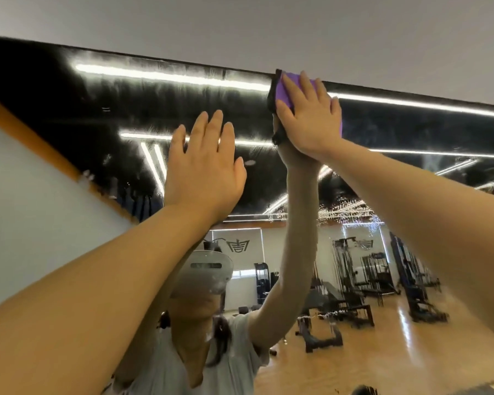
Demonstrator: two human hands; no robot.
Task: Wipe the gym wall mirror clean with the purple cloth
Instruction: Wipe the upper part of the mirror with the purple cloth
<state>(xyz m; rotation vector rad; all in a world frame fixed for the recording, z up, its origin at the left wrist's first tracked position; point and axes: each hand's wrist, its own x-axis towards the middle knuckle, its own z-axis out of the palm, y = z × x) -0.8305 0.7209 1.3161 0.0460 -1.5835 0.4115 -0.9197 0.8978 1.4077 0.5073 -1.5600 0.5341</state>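
Fingers flat, your right hand (310,115) presses the purple cloth (290,88) against the mirror's (154,109) top edge; your left hand (204,166) rests open-palmed on the glass.

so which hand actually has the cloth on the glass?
The right hand, up at the mirror's top edge, presses the purple cloth flat with straight fingers. The left hand is lower, bare, fingers straight, with no cloth under it.

mirror (126,115): wall-mounted, streaked | purple cloth (288,86): pressed flat at top edge
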